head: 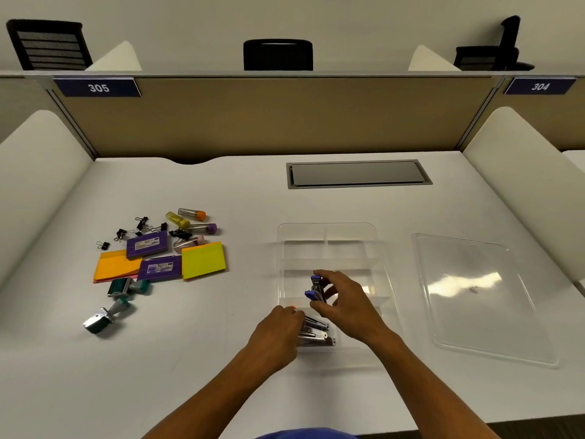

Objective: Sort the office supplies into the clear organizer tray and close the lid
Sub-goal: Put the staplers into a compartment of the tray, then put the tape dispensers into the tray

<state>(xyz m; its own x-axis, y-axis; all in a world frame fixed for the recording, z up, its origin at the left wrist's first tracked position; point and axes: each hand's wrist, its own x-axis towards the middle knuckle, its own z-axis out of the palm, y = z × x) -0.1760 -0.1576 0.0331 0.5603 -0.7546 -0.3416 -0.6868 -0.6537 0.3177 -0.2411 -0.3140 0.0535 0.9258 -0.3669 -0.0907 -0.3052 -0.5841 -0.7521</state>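
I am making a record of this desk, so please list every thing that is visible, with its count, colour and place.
organizer tray: one, clear, desk centre
lid: one, clear, right of tray, off
staplers in tray: count unclear, silver, nearest compartment
blue stapler: one, in the right hand, above tray
sticky notes: two piles, orange and yellow-green, desk left
purple boxes: two, beside the notes
binder clips: several, black, behind the boxes
tubes: four, assorted caps, behind the notes
stamps: three, green and silver, nearest left
chairs: three, black, beyond the partition
left hand: on the silver staplers
right hand: grips blue stapler
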